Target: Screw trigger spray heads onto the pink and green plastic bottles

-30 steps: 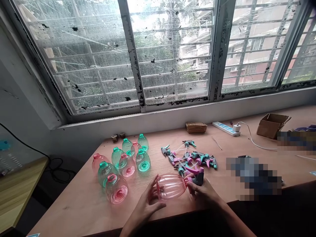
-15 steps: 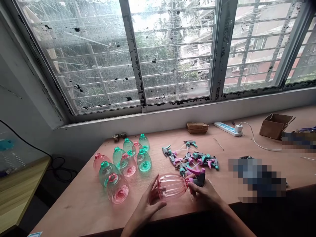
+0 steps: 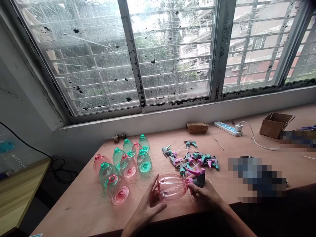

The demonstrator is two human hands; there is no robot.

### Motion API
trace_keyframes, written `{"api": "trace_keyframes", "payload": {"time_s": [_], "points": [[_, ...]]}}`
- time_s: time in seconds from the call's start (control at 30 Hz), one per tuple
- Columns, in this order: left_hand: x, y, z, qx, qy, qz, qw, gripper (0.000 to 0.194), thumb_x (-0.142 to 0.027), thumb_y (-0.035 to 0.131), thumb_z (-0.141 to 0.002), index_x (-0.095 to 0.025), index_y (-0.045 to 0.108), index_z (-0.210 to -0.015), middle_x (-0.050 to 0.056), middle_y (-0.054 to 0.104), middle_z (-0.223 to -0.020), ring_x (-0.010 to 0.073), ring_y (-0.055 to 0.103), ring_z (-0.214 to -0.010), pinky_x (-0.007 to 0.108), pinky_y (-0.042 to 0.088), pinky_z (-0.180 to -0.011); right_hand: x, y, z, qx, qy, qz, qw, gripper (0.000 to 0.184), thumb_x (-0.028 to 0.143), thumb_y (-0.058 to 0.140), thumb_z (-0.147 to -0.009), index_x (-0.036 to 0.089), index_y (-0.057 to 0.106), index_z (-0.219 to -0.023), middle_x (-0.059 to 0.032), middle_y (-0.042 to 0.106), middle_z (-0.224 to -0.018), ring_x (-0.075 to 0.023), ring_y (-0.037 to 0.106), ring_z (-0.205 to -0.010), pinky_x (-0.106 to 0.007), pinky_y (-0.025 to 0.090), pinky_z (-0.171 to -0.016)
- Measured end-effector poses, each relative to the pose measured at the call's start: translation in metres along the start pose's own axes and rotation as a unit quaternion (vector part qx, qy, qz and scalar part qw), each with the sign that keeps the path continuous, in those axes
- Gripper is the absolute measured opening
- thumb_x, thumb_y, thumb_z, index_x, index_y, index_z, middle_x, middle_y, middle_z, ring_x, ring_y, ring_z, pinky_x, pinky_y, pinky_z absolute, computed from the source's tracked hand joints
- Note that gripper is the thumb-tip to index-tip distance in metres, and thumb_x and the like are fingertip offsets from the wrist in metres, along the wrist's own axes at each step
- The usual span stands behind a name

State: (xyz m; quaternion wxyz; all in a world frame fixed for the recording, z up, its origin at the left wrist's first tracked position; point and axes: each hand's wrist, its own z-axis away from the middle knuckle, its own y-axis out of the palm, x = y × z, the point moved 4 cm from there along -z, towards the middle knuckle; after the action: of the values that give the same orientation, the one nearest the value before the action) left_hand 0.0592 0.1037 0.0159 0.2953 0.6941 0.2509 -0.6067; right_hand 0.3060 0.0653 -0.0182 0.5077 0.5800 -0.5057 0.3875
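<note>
A clear pink spray bottle (image 3: 172, 187) lies sideways in the air over the table's front edge, its base to the left. Around that base is my left hand (image 3: 151, 200), fingers behind it and thumb below. My right hand (image 3: 204, 192) is closed at the neck, on the black and pink trigger sprayer (image 3: 197, 179) that sits at the bottle's mouth. Just beyond lies a pile of trigger sprayers (image 3: 190, 158) in pink, teal and black. To the left stand several headless bottles, among them a pink bottle (image 3: 118, 191) and a green bottle (image 3: 144, 161).
A brown cardboard packet (image 3: 197, 127), a white power strip (image 3: 227, 128) with a plugged-in cable, and an open cardboard box (image 3: 275, 125) lie along the back of the table. A blurred dark object (image 3: 259, 177) is at right. The table (image 3: 74, 204) ends close below my hands.
</note>
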Motion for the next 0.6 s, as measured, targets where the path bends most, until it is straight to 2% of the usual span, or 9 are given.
{"api": "trace_keyframes", "payload": {"time_s": [0.1, 0.2, 0.3, 0.4, 0.5, 0.6], "points": [[0.003, -0.004, 0.0, -0.016, -0.004, -0.001, 1.0, 0.09, -0.039, 0.083, -0.077, -0.033, 0.035, -0.153, 0.009, 0.047, -0.156, 0.0351, 0.052, -0.136, 0.054, 0.037, -0.117, -0.001, 0.001, 0.001, -0.006, 0.004, 0.003, 1.0, 0.04, 0.051, 0.079, -0.078, 0.018, 0.059, -0.087, 0.0048, 0.06, -0.052, -0.0112, 0.052, -0.039, -0.023, 0.041, -0.039], [0.008, -0.008, -0.001, -0.022, -0.007, -0.009, 1.0, 0.081, -0.038, 0.083, -0.077, -0.029, 0.045, -0.148, 0.011, 0.054, -0.15, 0.0356, 0.056, -0.131, 0.055, 0.038, -0.115, -0.004, 0.0, 0.002, -0.013, 0.012, 0.006, 1.0, 0.043, 0.053, 0.08, -0.076, 0.018, 0.059, -0.089, 0.0051, 0.06, -0.052, -0.0112, 0.051, -0.038, -0.023, 0.041, -0.039], [0.01, -0.008, -0.002, -0.019, 0.0, -0.011, 1.0, 0.091, -0.028, 0.087, -0.073, -0.031, 0.039, -0.151, 0.011, 0.057, -0.147, 0.0343, 0.057, -0.13, 0.054, 0.038, -0.115, -0.007, -0.002, 0.002, -0.021, 0.019, 0.01, 1.0, 0.044, 0.054, 0.08, -0.075, 0.018, 0.059, -0.09, 0.0045, 0.061, -0.054, -0.012, 0.052, -0.039, -0.024, 0.041, -0.04], [0.01, -0.005, -0.002, -0.002, 0.013, -0.004, 1.0, 0.097, -0.026, 0.085, -0.076, -0.037, 0.029, -0.154, 0.009, 0.053, -0.151, 0.0319, 0.056, -0.131, 0.052, 0.038, -0.116, -0.009, -0.003, 0.002, -0.024, 0.021, 0.013, 0.999, 0.044, 0.053, 0.08, -0.076, 0.018, 0.058, -0.09, 0.0044, 0.061, -0.053, -0.0117, 0.051, -0.038, -0.023, 0.039, -0.04], [0.012, -0.005, -0.002, 0.005, 0.022, 0.002, 1.0, 0.103, -0.031, 0.087, -0.073, -0.038, 0.025, -0.155, 0.009, 0.047, -0.156, 0.0332, 0.053, -0.134, 0.052, 0.039, -0.115, -0.01, -0.002, 0.001, -0.023, 0.021, 0.016, 0.999, 0.045, 0.054, 0.08, -0.075, 0.018, 0.058, -0.091, 0.0048, 0.061, -0.053, -0.0112, 0.051, -0.038, -0.023, 0.038, -0.04], [0.015, -0.008, -0.002, -0.001, 0.016, 0.004, 1.0, 0.096, -0.042, 0.082, -0.077, -0.035, 0.027, -0.155, 0.011, 0.044, -0.157, 0.0352, 0.056, -0.131, 0.054, 0.041, -0.112, -0.011, -0.002, 0.001, -0.019, 0.022, 0.02, 0.999, 0.046, 0.055, 0.08, -0.074, 0.018, 0.059, -0.09, 0.0043, 0.061, -0.052, -0.0116, 0.051, -0.037, -0.023, 0.038, -0.039]]}}
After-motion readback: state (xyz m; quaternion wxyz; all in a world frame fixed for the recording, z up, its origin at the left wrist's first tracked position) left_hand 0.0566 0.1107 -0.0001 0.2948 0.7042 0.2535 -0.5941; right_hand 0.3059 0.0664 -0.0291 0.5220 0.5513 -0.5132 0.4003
